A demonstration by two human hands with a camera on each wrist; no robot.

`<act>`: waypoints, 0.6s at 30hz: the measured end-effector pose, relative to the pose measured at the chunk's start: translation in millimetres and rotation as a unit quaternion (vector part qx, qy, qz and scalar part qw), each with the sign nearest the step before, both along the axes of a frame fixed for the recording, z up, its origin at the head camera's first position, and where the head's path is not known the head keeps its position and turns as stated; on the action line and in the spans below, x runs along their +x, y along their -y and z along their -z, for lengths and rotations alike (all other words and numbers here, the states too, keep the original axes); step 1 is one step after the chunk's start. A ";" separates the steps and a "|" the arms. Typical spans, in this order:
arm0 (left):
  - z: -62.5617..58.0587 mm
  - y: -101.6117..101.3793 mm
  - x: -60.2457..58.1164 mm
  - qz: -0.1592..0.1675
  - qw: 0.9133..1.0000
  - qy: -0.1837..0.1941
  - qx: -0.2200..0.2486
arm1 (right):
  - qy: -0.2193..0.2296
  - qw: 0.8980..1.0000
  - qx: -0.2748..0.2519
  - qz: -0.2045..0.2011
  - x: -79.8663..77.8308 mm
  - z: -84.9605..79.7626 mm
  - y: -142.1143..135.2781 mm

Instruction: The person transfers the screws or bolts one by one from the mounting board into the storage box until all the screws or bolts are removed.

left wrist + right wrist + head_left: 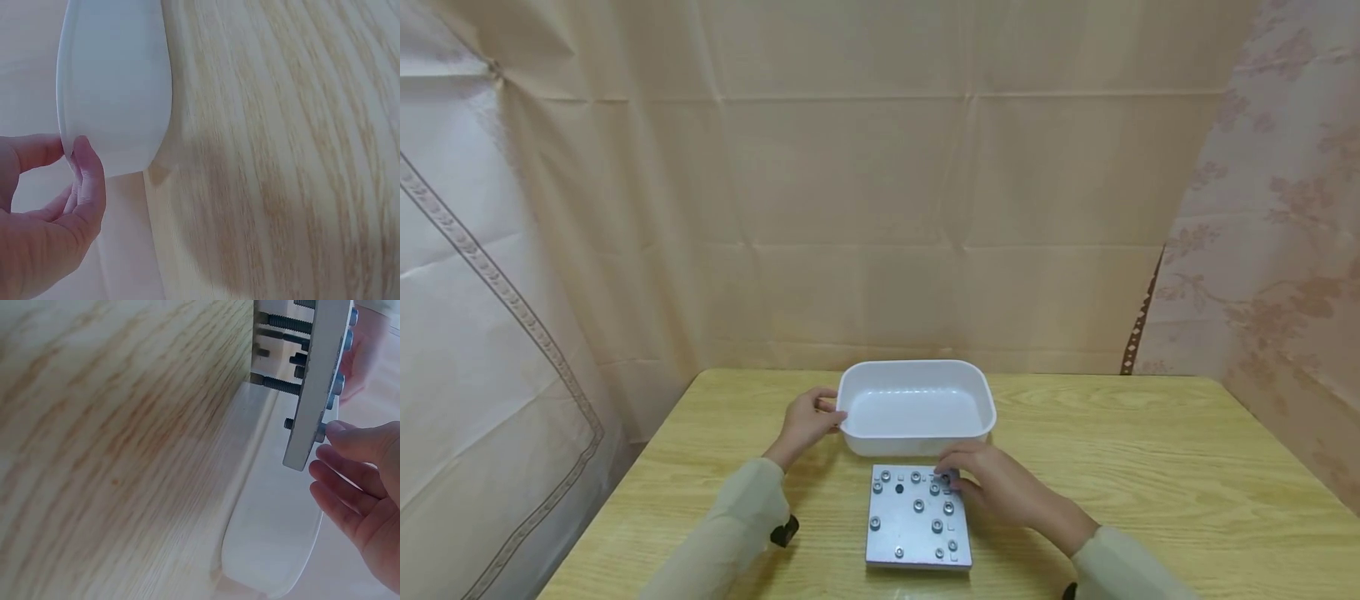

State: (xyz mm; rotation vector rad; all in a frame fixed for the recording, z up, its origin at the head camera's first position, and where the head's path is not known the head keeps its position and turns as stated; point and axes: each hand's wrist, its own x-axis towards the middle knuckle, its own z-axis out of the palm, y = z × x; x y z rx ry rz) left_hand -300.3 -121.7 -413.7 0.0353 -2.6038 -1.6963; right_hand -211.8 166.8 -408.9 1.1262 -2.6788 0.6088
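A white plastic basin [880, 447] stands on the table, and my left hand [805, 423] pinches its left rim between thumb and fingers. In front of it is a silver metal plate [898, 533] with several socket-head bolts set in its top. My right hand [1000, 482] is at the plate's far right corner, thumb and fingers around a bolt head [320, 432]. Seen from the side in the right wrist view, the plate [317, 387] stands raised above the table, with threaded bolt shanks [284, 323] sticking out of its underside.
The wood-grain table [1120, 467] reaches out to both sides of the basin and plate. A beige cloth [880, 208] hangs behind its far edge, with patterned cloths [1292, 250] at the sides. One black square hole [899, 489] shows in the plate's top.
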 end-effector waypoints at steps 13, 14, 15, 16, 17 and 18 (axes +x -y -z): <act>0.9 -1.1 3.9 -0.008 1.000 0.010 0.019 | -0.046 0.998 0.032 -0.009 -2.7 2.3 3.3; 1.4 -1.2 3.8 -0.008 1.000 0.009 0.018 | -0.050 0.998 0.035 -0.009 -3.3 2.3 3.6; 1.6 -1.2 3.8 -0.009 1.000 0.008 0.017 | -0.055 0.998 0.038 -0.010 -3.8 2.3 3.9; 2.2 -1.2 3.7 -0.009 1.000 0.007 0.016 | -0.060 0.997 0.041 -0.011 -4.3 2.4 4.2; 2.8 -1.1 3.6 -0.010 1.000 0.005 0.013 | -0.067 0.997 0.043 -0.014 -5.0 2.8 4.6; 3.4 -1.0 3.6 -0.011 1.000 0.004 0.011 | -0.075 0.996 0.046 -0.018 -5.6 3.1 4.9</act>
